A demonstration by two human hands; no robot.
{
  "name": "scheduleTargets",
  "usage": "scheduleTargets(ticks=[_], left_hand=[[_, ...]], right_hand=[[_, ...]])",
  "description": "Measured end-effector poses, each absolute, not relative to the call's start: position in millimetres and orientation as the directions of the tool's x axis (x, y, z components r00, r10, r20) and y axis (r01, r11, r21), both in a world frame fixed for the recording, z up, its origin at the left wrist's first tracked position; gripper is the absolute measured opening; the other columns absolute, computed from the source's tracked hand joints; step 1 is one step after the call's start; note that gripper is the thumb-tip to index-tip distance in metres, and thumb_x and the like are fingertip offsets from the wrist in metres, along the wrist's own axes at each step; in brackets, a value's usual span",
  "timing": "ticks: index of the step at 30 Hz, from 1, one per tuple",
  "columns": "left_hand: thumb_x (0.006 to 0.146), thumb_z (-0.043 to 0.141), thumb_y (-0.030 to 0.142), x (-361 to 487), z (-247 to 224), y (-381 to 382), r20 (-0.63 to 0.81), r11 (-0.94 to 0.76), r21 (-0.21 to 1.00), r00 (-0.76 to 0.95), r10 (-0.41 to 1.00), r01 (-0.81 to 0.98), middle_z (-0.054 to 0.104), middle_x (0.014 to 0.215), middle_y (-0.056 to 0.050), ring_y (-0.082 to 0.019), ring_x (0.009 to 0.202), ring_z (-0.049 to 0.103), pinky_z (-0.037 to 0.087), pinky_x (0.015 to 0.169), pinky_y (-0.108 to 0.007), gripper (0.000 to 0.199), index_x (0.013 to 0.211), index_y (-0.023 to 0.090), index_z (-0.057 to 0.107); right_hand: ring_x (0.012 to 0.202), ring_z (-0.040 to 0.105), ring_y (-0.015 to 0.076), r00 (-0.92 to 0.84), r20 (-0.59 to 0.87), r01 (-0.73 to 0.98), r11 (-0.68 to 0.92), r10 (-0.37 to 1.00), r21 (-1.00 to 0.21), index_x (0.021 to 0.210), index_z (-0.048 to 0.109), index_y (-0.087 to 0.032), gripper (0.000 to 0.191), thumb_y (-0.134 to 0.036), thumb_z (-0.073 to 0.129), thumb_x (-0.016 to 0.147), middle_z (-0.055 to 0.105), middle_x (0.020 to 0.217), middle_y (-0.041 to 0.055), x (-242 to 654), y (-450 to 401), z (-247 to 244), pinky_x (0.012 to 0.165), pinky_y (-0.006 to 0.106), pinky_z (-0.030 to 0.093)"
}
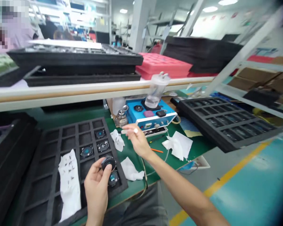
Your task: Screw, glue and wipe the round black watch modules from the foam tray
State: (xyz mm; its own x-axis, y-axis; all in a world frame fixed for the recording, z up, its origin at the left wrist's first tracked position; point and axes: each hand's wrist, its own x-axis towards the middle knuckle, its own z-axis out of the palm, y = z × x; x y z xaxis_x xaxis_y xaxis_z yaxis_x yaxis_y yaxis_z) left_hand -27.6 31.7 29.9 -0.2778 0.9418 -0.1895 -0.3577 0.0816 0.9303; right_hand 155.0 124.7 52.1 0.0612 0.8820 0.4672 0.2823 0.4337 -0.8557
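Note:
My left hand pinches a round black watch case between thumb and fingers, above the near right part of a black foam tray. Similar round pieces, such as this watch case, sit in several of the tray's compartments. Reaching forward, my right hand has its fingers drawn together near a small glass bottle with a metal top. Something pale shows at its fingertips; I cannot make out what it is. A crumpled white wipe lies just left of that hand.
A blue electrical box carries a clear plastic cup. A white strip with dark specks lies across the tray. More wipes and an orange stick lie on the green mat. Another foam tray juts out rightward; a shelf crosses overhead.

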Motion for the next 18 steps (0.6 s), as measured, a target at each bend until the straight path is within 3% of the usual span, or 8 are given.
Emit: scheduleTargets(ticks=[5, 9, 13, 18], left_hand=[[0.058, 0.098, 0.036, -29, 38, 35, -0.206, 0.066, 0.906, -0.298, 0.932, -0.418, 0.078, 0.096, -0.003, -0.014, 0.087, 0.074, 0.059, 0.081, -0.022, 0.052, 0.100, 0.017, 0.074], [0.053, 0.099, 0.034, -26, 46, 36, -0.227, 0.057, 0.882, -0.315, 0.922, -0.468, 0.078, 0.094, -0.001, -0.013, 0.086, 0.073, 0.059, 0.081, -0.020, 0.054, 0.097, 0.017, 0.073], [0.054, 0.098, 0.030, -23, 56, 37, -0.222, 0.044, 0.875, -0.321, 0.921, -0.482, 0.077, 0.094, 0.000, -0.012, 0.085, 0.073, 0.058, 0.078, -0.018, 0.051, 0.095, 0.018, 0.072], [0.061, 0.094, 0.027, -20, 62, 36, -0.203, 0.032, 0.893, -0.339, 0.919, -0.449, 0.077, 0.093, 0.000, -0.014, 0.085, 0.073, 0.059, 0.082, -0.025, 0.042, 0.094, 0.018, 0.069]], right_hand=[[0.103, 0.071, 0.0187, -0.083, 0.485, 0.403, 0.474, 0.871, -0.783, 0.097, 0.076, -0.021, 0.017, -0.027, 0.060, 0.095, 0.076, 0.106, 0.0073, 158, 125, 27, 0.096, 0.036, 0.056], [0.111, 0.071, 0.0220, -0.206, 0.417, 0.542, 0.458, 0.885, -0.705, 0.103, 0.077, -0.021, 0.021, -0.013, 0.065, 0.087, 0.076, 0.119, 0.0097, 165, 107, 31, 0.101, 0.040, 0.055], [0.116, 0.065, 0.0314, -0.246, 0.340, 0.676, 0.412, 0.908, -0.610, 0.116, 0.074, -0.019, 0.028, -0.025, 0.068, 0.090, 0.072, 0.126, 0.0152, 177, 69, 51, 0.103, 0.053, 0.049], [0.110, 0.062, 0.0295, -0.375, 0.029, 0.859, 0.360, 0.926, -0.364, 0.114, 0.071, -0.020, 0.027, -0.037, 0.063, 0.096, 0.073, 0.109, 0.0100, 200, 14, 69, 0.096, 0.047, 0.045]])
